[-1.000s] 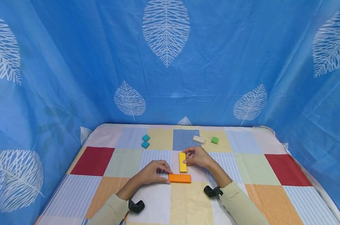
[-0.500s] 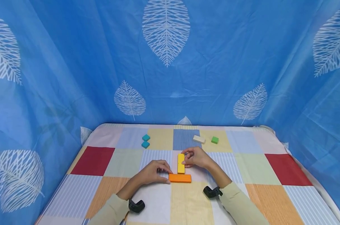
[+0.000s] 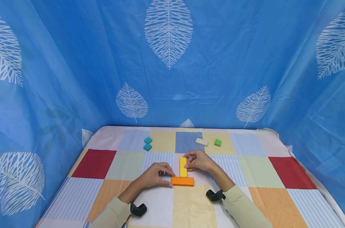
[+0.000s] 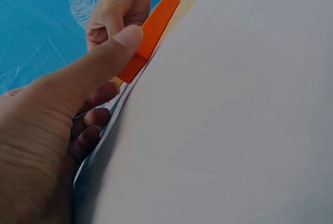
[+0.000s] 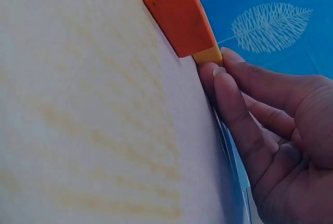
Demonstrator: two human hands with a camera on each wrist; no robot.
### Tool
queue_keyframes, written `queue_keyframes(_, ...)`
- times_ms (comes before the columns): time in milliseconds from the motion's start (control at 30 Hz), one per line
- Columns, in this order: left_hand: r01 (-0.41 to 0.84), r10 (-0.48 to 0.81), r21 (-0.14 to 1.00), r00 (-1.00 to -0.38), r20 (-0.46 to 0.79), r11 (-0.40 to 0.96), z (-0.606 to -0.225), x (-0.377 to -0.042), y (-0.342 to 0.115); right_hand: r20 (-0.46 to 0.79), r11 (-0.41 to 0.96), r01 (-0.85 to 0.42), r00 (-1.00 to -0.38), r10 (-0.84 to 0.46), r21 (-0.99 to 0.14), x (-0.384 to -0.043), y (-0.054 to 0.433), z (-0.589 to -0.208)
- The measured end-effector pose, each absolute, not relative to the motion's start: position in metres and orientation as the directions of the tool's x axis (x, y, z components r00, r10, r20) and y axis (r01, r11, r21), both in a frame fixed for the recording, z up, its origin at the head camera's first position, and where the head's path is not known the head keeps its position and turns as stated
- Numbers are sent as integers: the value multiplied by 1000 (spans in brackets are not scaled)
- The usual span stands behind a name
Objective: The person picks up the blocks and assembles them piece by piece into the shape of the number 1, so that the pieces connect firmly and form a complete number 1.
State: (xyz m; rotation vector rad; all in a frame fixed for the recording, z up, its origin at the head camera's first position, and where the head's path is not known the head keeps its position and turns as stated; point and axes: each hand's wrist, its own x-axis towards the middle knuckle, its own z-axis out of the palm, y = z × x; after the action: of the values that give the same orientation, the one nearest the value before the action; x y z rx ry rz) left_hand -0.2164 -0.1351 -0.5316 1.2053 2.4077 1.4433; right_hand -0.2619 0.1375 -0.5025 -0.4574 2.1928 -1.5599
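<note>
An orange rectangular block (image 3: 182, 181) lies crosswise on the patchwork cloth. My left hand (image 3: 157, 174) holds its left end, thumb at the near corner and index finger at the far one; in the left wrist view, the thumb (image 4: 129, 37) covers part of that end. Beyond it, a yellow block (image 3: 182, 167) points away from me, its near end against the orange block's far side, left of the right end. My right hand (image 3: 199, 160) pinches the yellow block from the right. In the right wrist view, the orange block (image 5: 179, 13) hides most of the yellow one (image 5: 209, 56).
Two teal pieces (image 3: 148, 143) lie at the back left of the cloth. A cream block (image 3: 201, 142) and a small green block (image 3: 217, 142) lie at the back right. A blue leaf-print curtain (image 3: 172, 95) surrounds the table's back and sides.
My right hand has slid the yellow block slightly left and toward me, up to the orange block. The left hand and the orange block stay nearly where they were.
</note>
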Motion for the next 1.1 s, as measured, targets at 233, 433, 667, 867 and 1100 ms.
queue_keyframes(233,670,653,679,-663,366,300,-533,-216,-135,-143,328,-29,-861,-488,-944,-262,137,-504)
queue_keyframes(433,647,648,673,-691,320,358,-532,-216,-134,-146,330,-26,-862,-485,-944,-263,138,-505)
queue_keyframes(667,652,641,659,-696,324,375,-532,-215,-134,-143,322,-26,-860,-490,-946,-262,138,-504)
queue_keyframes(867,639,635,660,-709,306,394,-533,-215,-134,-137,321,-34,-858,-494,-946,-261,137,-503)
queue_keyframes(1100,651,636,653,-702,321,388,-535,-216,-134,-133,323,-40,-858,-497,-946,-263,137,-505)
